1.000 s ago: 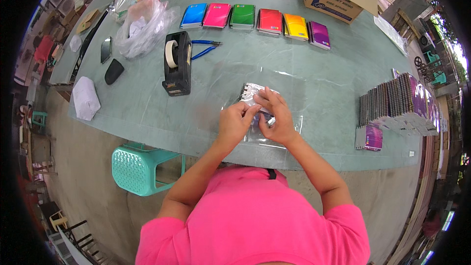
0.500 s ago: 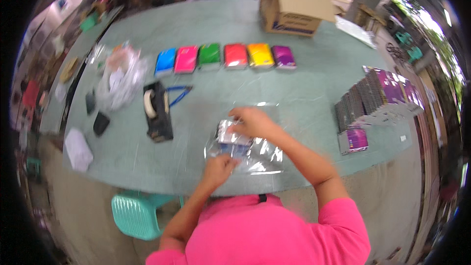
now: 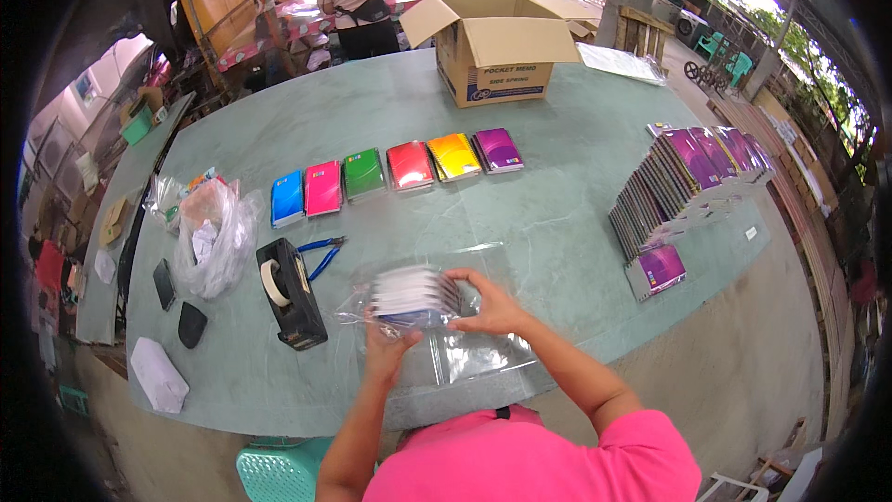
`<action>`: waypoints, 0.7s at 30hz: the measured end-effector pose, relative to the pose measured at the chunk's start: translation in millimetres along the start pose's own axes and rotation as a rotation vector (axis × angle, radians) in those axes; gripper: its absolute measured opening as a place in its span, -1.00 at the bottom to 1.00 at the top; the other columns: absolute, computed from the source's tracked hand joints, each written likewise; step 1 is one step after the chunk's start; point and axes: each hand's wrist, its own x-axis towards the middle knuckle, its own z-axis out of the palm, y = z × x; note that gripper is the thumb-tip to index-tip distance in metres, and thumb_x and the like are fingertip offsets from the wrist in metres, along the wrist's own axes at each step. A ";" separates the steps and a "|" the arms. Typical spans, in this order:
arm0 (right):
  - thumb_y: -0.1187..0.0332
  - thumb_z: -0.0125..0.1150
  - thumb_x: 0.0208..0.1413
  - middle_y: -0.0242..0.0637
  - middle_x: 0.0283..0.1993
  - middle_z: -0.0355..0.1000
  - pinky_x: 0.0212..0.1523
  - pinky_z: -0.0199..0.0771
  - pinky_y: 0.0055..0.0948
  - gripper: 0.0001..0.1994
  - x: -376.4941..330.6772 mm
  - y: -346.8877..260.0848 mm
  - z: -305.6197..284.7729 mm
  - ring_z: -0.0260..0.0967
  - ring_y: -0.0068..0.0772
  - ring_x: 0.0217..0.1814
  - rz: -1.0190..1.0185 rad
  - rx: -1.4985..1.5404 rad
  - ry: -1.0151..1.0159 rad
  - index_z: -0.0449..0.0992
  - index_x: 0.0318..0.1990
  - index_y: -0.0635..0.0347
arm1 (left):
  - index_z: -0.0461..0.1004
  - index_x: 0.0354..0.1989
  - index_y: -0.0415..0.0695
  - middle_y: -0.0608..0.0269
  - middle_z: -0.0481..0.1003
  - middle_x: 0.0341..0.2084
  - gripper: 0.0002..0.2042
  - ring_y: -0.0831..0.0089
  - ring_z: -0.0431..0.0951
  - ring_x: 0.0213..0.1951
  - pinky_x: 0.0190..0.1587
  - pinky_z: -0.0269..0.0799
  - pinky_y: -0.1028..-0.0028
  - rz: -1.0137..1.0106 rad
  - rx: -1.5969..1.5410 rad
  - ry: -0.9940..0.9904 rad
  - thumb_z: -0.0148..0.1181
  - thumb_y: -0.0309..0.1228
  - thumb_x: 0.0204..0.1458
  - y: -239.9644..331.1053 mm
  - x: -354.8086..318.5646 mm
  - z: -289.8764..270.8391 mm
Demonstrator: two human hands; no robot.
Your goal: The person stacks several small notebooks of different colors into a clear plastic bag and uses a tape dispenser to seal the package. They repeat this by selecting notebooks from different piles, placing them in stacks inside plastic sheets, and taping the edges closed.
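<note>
A blurred stack of small notebooks (image 3: pixel 406 293) stands in front of me with its white page edges facing up. Clear plastic film shows round its left end, and clear plastic sheets or bags (image 3: pixel 485 355) lie flat under and beside it. My left hand (image 3: pixel 386 353) grips the stack's near left corner, thumb toward me. Curved round the right end, my right hand (image 3: pixel 491 305) has its thumb and fingers apart against the stack. Beyond them lies a row of several pocket notebooks in different colours, among them a green notebook (image 3: pixel 362 174) and a purple notebook (image 3: pixel 498 150).
Left of my hands are a black tape dispenser (image 3: pixel 302 311), blue-handled pliers (image 3: pixel 324 256) and a plastic bag of scraps (image 3: pixel 216 240). An open cardboard box (image 3: pixel 502 60) stands far back. Piled purple notebooks (image 3: pixel 683 177) rise at right. Someone (image 3: pixel 358 0) stands beyond the table.
My right hand has gone from the top of the stack to its right end. The stack has moved left with its page edges now up. My view has tilted up.
</note>
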 end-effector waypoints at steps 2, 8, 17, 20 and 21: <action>0.30 0.48 -0.32 -0.24 0.05 0.29 0.16 0.19 -0.40 -0.22 1.7 3.1 22.7 0.23 -0.37 0.12 0.066 0.189 0.114 0.19 0.13 0.20 | 0.08 0.14 -0.07 0.19 0.24 -0.03 -0.16 0.37 0.33 -0.01 0.01 0.33 0.40 0.100 0.224 -0.032 0.49 -0.43 -0.37 14.7 18.3 5.2; 0.28 0.36 -0.10 -0.33 -0.11 0.35 -0.07 0.34 -0.47 -0.52 13.6 2.0 34.4 0.30 -0.52 -0.07 0.058 0.447 0.203 0.32 -0.02 0.17 | 0.04 0.16 -0.09 0.17 0.34 -0.14 -0.13 0.38 0.38 -0.07 -0.06 0.37 0.45 0.141 0.368 -0.302 0.49 -0.34 -0.36 30.3 37.9 5.5; 0.15 -0.11 0.24 -0.24 -0.18 0.41 0.00 0.23 -0.46 -0.61 1.9 -16.3 35.9 0.29 -0.42 -0.06 0.023 0.512 0.260 0.50 -0.36 0.31 | 0.46 -0.38 -0.28 0.14 0.48 -0.30 -0.70 0.42 0.45 -0.21 -0.15 0.34 0.46 0.343 0.512 -0.047 0.01 -0.25 0.14 21.7 32.3 36.1; 0.13 -0.15 0.26 -0.24 -0.26 0.43 0.02 0.23 -0.41 -0.58 -1.6 -24.7 46.2 0.29 -0.36 -0.05 -0.141 0.425 0.433 0.51 -0.36 0.31 | 0.46 -0.53 -0.30 0.10 0.52 -0.36 -0.62 0.41 0.47 -0.24 -0.14 0.33 0.45 0.241 0.381 -0.023 -0.10 -0.27 0.20 40.6 27.9 51.8; 0.12 -0.22 0.28 -0.22 -0.29 0.44 0.03 0.23 -0.37 -0.54 -7.7 -21.3 55.5 0.29 -0.34 -0.03 -0.108 0.434 0.466 0.50 -0.37 0.32 | 0.45 -0.53 -0.30 0.11 0.53 -0.35 -0.60 0.42 0.47 -0.24 -0.15 0.34 0.45 0.293 0.432 -0.045 -0.12 -0.24 0.21 30.5 28.5 44.7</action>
